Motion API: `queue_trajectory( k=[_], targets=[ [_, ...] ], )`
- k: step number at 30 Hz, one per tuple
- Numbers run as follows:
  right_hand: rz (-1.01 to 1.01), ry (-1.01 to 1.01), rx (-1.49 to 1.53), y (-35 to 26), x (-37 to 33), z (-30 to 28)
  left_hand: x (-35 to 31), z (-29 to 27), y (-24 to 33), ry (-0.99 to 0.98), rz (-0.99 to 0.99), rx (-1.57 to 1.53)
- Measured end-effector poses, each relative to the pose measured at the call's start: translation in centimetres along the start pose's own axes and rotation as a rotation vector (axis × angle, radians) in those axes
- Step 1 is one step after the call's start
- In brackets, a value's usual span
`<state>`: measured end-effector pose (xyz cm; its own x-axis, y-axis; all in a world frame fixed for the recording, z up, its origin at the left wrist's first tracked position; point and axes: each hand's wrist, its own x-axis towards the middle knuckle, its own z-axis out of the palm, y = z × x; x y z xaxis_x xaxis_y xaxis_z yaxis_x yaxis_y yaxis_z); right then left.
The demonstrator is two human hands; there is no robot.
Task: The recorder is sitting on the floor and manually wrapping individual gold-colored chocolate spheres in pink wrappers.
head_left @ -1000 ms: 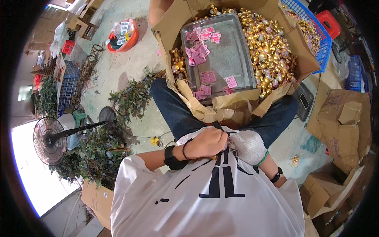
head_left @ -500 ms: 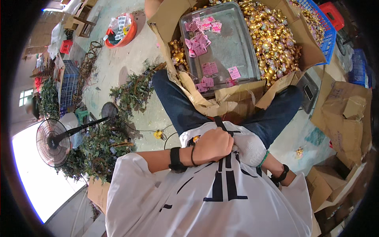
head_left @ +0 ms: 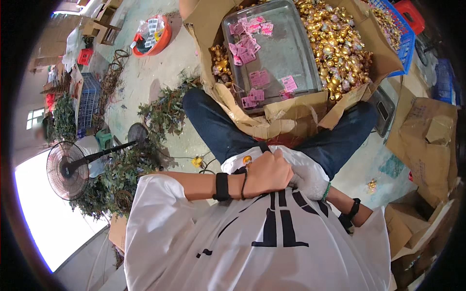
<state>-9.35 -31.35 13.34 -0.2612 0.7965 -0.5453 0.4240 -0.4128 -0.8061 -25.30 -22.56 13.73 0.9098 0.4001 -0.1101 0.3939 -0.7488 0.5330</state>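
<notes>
Over my lap, my two hands meet in front of the white shirt (head_left: 233, 228). My bare left hand (head_left: 268, 174) is closed in a fist, its knuckles up. Against it sits my right hand (head_left: 311, 182), in a white knit glove with its fingers curled in and mostly covered by the left. What either hand holds is hidden. A small shiny gold piece (head_left: 247, 159) shows just beyond my left wrist; whether a hand touches it I cannot tell. Past my hands, a grey tray (head_left: 286, 53) with pink printed cards (head_left: 259, 77) rests on an open cardboard box (head_left: 296, 114).
Many small gold ornaments (head_left: 335, 48) fill the box around the tray. A blue basket (head_left: 408, 53) stands at the far right, above cardboard (head_left: 422, 140). To the left are a standing fan (head_left: 68, 169), leafy garlands (head_left: 162, 111) and an orange basin (head_left: 162, 41).
My left fist has shifted slightly right and turned a little, and the gold piece beside it shows more clearly. The whole view has moved slightly.
</notes>
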Motion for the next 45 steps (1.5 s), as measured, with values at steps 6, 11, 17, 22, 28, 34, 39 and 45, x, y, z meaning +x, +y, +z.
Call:
queue_trajectory(
  k=[6,11,17,22,28,34,39,45],
  targets=[
    [0.085,-0.194,0.239,2.7,0.2,1.3,-0.5,1.7,0.1,-0.06,-0.044,-0.067],
    [-0.27,-0.154,0.679,6.1,2.1,3.1,-1.8,7.6,-2.3,-0.048,0.321,0.023],
    [-0.258,-0.041,0.442,4.4,1.3,2.8,-3.5,2.8,-0.2,-0.062,0.35,-0.027],
    [-0.295,-0.05,0.264,4.9,1.9,3.6,-4.4,5.6,-1.5,0.062,0.414,-0.007],
    [-0.281,-0.095,0.154,2.3,2.6,3.6,-4.5,5.1,-1.1,0.021,0.413,0.041],
    [-0.263,-0.124,0.073,2.2,2.4,3.8,-4.1,4.6,-0.5,0.04,0.316,0.129],
    [-0.246,-0.134,0.007,0.7,3.4,0.2,-3.1,4.7,-0.3,0.013,0.297,0.191],
    [-0.14,-0.194,-0.005,5.4,0.0,0.2,-0.3,4.5,0.7,0.144,0.0,0.172]
  ],
)
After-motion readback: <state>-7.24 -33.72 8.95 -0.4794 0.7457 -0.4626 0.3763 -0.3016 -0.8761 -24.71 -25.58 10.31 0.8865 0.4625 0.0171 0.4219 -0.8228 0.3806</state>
